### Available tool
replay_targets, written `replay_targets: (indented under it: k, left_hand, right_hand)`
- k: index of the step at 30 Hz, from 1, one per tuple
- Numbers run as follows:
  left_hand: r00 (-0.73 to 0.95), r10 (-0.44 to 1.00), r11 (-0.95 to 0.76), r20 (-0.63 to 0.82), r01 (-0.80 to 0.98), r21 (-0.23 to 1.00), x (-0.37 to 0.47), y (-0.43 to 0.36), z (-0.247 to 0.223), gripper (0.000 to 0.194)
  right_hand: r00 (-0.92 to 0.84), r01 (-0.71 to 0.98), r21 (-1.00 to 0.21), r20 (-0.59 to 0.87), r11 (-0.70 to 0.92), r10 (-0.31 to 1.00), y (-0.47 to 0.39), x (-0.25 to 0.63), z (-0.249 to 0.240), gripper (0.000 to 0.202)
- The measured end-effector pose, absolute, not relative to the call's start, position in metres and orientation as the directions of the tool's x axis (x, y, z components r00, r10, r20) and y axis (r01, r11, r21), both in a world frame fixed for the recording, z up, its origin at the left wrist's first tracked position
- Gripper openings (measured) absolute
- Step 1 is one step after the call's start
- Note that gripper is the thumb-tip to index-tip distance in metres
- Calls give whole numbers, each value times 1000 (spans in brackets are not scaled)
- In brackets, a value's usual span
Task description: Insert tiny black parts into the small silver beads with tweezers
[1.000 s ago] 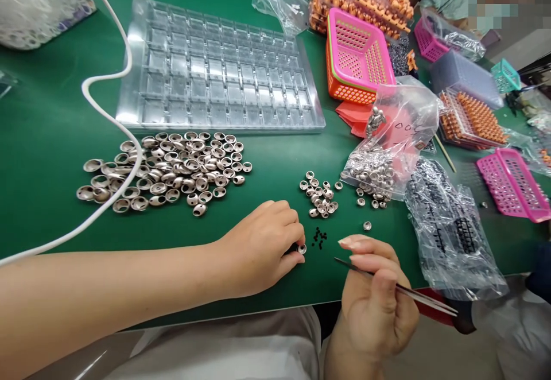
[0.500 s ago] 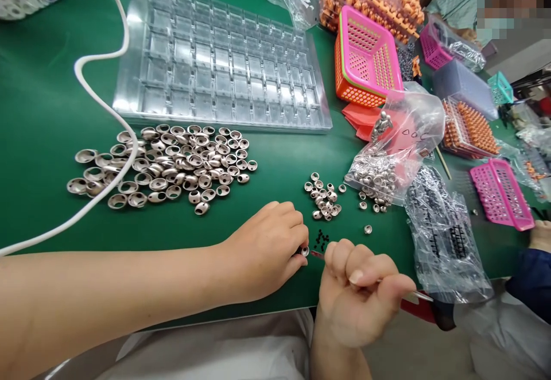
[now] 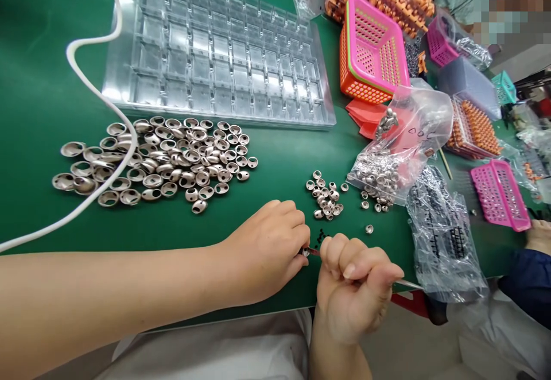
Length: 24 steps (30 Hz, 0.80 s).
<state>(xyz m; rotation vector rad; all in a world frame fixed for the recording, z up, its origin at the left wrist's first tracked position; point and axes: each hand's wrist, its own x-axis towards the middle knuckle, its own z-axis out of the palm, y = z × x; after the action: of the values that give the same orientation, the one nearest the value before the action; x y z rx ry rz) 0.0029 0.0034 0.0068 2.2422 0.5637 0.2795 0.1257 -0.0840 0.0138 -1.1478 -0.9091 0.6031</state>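
My left hand is closed, pinching a small silver metal cup between thumb and fingers. My right hand wraps round a thin metal tool; its shaft sticks out past the thumb, and its reddish tip touches the cup or lies right at it. The fingers hide the tool's middle, so its kind is unclear. Tiny black pieces lie on the green table just behind the hands. Beyond them is a small pile of silver cups. A larger heap of silver rings with holes spreads to the left.
A clear compartment tray lies at the back, and a white cable crosses the ring heap. Stacked baskets, a bag of silver parts and a bag of black parts stand right. Another person's sleeve shows far right.
My right hand has moved slightly left, bringing the tool's tip from just beside the cup up to it. My left hand keeps its pinch. The camera view has shifted a little.
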Motion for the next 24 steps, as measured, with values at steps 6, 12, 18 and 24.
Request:
replay_targets:
  k: [6, 12, 18, 24]
  left_hand:
    - [883, 470, -586, 1, 311, 748, 4, 5, 8, 5]
    - [882, 472, -585, 13, 301, 753, 3, 4, 8, 6]
    - [884, 467, -589, -6, 317, 743, 4, 5, 9, 6]
    - [884, 467, -586, -15, 322, 743, 4, 5, 10, 6]
  right_hand:
    - [525, -15, -942, 278, 336, 804, -84, 125, 12, 46]
    - [532, -51, -938, 265, 343, 804, -87, 124, 10, 46]
    - [530, -72, -937, 255, 342, 809, -89, 124, 9, 44]
    - [524, -82, -933, 259, 351, 811, -90, 125, 8, 44]
